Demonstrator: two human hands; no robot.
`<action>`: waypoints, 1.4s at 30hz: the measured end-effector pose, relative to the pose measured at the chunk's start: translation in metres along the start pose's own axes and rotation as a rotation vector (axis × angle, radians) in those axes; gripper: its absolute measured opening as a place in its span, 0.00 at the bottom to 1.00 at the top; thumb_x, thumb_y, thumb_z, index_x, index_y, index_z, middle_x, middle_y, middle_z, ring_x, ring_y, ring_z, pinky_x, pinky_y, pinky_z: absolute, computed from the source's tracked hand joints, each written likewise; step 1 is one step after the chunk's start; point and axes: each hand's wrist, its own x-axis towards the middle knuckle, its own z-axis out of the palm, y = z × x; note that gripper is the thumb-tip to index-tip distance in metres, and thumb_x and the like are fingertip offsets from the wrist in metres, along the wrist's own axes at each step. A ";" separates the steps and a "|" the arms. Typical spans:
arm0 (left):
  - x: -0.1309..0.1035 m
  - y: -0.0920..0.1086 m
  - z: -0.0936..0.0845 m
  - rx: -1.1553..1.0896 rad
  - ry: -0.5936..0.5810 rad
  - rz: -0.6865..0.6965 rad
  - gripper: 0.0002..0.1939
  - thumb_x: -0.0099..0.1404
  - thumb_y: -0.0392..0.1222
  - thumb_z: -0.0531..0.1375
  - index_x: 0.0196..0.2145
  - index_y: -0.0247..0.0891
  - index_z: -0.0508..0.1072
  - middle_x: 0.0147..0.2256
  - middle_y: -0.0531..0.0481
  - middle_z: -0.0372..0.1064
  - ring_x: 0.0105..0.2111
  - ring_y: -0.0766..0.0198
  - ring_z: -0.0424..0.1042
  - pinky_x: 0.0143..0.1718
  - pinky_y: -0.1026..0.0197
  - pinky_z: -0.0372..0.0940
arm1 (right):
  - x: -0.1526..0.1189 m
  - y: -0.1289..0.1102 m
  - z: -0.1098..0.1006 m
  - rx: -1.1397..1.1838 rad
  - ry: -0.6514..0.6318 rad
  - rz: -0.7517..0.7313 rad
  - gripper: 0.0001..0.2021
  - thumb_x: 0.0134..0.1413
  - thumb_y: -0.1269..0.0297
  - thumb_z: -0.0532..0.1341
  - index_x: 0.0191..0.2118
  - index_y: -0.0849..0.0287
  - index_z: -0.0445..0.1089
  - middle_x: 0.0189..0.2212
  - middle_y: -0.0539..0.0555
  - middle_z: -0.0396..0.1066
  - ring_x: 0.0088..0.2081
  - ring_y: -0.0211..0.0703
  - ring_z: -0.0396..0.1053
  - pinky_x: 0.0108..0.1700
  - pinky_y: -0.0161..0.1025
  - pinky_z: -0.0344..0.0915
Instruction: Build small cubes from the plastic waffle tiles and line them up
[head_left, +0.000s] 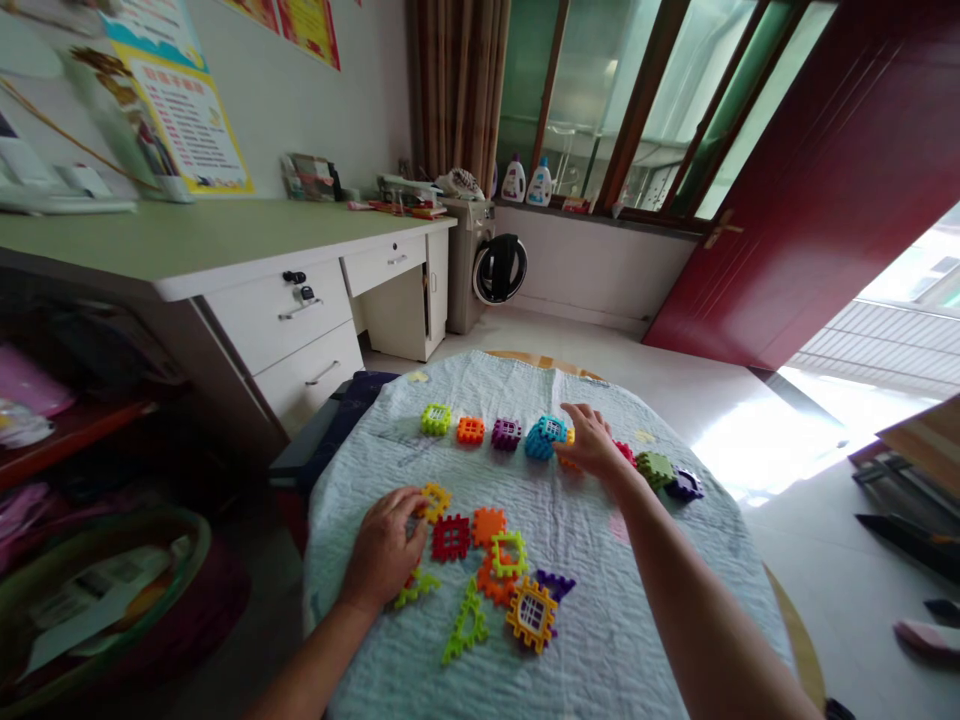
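On the cloth-covered round table, my left hand (386, 545) has its curled fingertips on a yellow notched building piece (435, 502). Beneath and beside that hand lie a lime triangle piece (416, 587) and a dark red square piece (451, 538). My right hand (589, 440) reaches to the back row, its thumb and fingers around a yellow stack of pieces (570, 437), mostly hidden by the hand. Just left of it stands a blue stack (546, 437). Farther left are purple (506, 433), orange (470, 431) and lime (436, 419) stacks.
Right of my right hand sit red (625, 453), green (655, 469) and dark purple (686, 485) pieces. Nearer me lie an orange square (489, 526), a lime triangle (466, 622) and a yellow window piece (532, 614). A desk (300, 235) stands left.
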 end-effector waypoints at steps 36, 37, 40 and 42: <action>0.001 0.004 -0.006 -0.148 0.008 0.041 0.14 0.57 0.35 0.57 0.42 0.39 0.72 0.44 0.45 0.70 0.47 0.57 0.71 0.53 0.53 0.66 | -0.151 0.018 0.060 -0.148 0.168 0.148 0.14 0.59 0.66 0.56 0.49 0.60 0.69 0.49 0.59 0.67 0.50 0.51 0.62 0.54 0.47 0.55; 0.001 0.005 -0.006 -0.138 -0.002 0.041 0.14 0.57 0.35 0.57 0.42 0.39 0.72 0.44 0.45 0.70 0.47 0.57 0.71 0.53 0.53 0.66 | -0.151 0.018 0.059 -0.146 0.166 0.151 0.14 0.58 0.66 0.56 0.49 0.60 0.69 0.49 0.59 0.67 0.50 0.51 0.62 0.54 0.47 0.55; 0.004 0.007 -0.006 -0.111 -0.044 0.022 0.14 0.56 0.34 0.57 0.41 0.40 0.72 0.44 0.46 0.71 0.47 0.57 0.71 0.53 0.53 0.65 | -0.151 0.017 0.059 -0.130 0.155 0.167 0.13 0.58 0.66 0.56 0.48 0.59 0.69 0.48 0.59 0.67 0.49 0.51 0.62 0.54 0.46 0.55; 0.008 0.008 -0.005 -0.105 -0.069 -0.003 0.14 0.56 0.34 0.56 0.41 0.40 0.72 0.43 0.47 0.71 0.46 0.57 0.71 0.53 0.53 0.65 | -0.151 0.016 0.059 -0.118 0.150 0.176 0.13 0.58 0.66 0.55 0.48 0.59 0.69 0.48 0.58 0.67 0.49 0.51 0.62 0.54 0.46 0.54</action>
